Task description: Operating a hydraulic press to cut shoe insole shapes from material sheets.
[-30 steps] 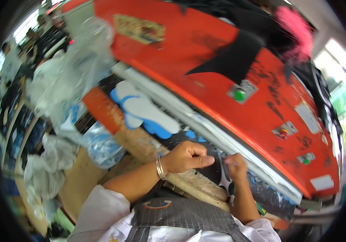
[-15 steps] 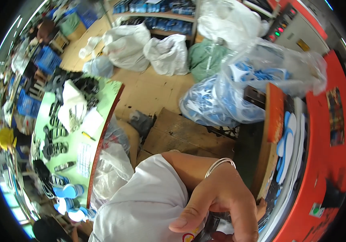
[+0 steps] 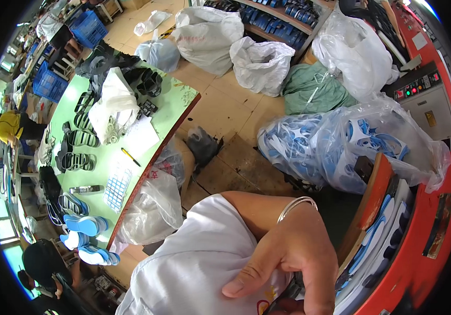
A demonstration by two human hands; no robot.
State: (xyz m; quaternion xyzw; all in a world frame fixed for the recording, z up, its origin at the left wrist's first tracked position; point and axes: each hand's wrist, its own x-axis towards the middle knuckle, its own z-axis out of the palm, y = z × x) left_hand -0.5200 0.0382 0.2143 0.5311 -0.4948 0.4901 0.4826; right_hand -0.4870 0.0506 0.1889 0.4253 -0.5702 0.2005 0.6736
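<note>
My left arm, in a white sleeve (image 3: 194, 252), bends across the front of me, and a silver bangle (image 3: 295, 206) circles its wrist. My left hand (image 3: 304, 252) hangs with its back upward and its fingers pointing down to the lower edge. Its thumb stands apart from the index finger, and nothing shows between them, so it looks open; the fingertips are cut off. Below it is a dark, skin-toned patch that I cannot make out. My right hand is not visible. Nearest on the right are blue-and-white sole-shaped sheets (image 3: 375, 231) behind an orange-edged board (image 3: 375, 189).
A green table (image 3: 152, 110) at left bears sandals (image 3: 81, 160), blue-and-white soles (image 3: 86, 226) and a yellow pen (image 3: 130, 156). Sacks (image 3: 210, 42) and a clear bag of blue-and-white pieces (image 3: 336, 142) lie on the floor. A red machine (image 3: 420, 231) stands right; people work at far left.
My view has turned, so the table, sacks and machine sit lower and mostly further right, and the picture is sharper. My left hand keeps nearly the same pose.
</note>
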